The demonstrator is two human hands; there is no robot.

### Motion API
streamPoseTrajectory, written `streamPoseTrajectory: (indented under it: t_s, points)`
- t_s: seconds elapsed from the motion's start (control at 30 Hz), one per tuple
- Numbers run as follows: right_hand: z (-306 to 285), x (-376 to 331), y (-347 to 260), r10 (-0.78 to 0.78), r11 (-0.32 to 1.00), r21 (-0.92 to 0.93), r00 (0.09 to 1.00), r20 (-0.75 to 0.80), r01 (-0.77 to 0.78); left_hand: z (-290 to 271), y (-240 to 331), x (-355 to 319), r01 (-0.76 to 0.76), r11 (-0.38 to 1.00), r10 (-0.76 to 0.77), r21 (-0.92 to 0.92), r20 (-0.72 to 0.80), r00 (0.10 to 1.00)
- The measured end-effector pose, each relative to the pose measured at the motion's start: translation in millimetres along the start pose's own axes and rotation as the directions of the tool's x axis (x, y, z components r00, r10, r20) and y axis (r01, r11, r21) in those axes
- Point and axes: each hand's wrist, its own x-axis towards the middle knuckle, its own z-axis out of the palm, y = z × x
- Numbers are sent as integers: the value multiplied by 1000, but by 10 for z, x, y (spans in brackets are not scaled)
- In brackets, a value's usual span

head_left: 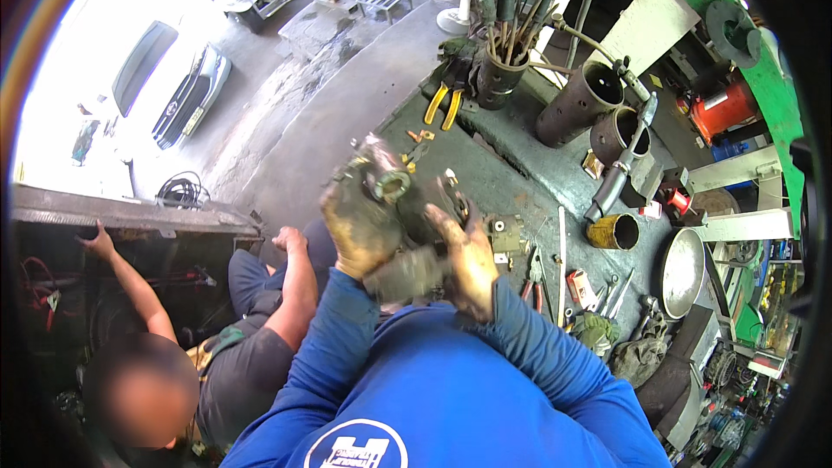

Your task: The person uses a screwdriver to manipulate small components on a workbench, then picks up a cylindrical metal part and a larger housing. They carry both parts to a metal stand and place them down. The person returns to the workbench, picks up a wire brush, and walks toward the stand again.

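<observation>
Our left hand [357, 236] has its grip around the greasy metal part [387, 178], ahead at twelve o'clock; our right hand's [468, 260] grip, we can't tell. We'd best support the part's weight evenly.

A part [387, 175] is in the left hand [360, 230], left of the right hand [470, 262]. Right of both, pliers [536, 270] lie on the bench [555, 186], then come a cup [611, 234] and a pan [683, 273]. Beyond the cup stand 2 tubes [579, 108]; left of these, tools [510, 0] stand in a holder [500, 82]. A co-worker [247, 373] is left.
</observation>
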Motion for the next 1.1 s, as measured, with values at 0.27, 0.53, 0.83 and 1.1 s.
streamPoseTrajectory:
  t_s: [0.27,0.53,0.83,1.1]
  points:
    - [167,83,-40,141,874,478,986,-87,-82,199,-163,294,167,985,-171,53,83,982]
    - [141,71,-131,0,948,318,999,-41,13,312,-162,771,242,949,-266,201,101,959]
    - [111,65,-348,-10,997,76,998,-65,15,255,-72,1229,152,971,-168,185,72,983]
    - [-1150,-752,154,-289,633,706,943,-164,317,-30,306,1623,96,980,-99,177,9,995]
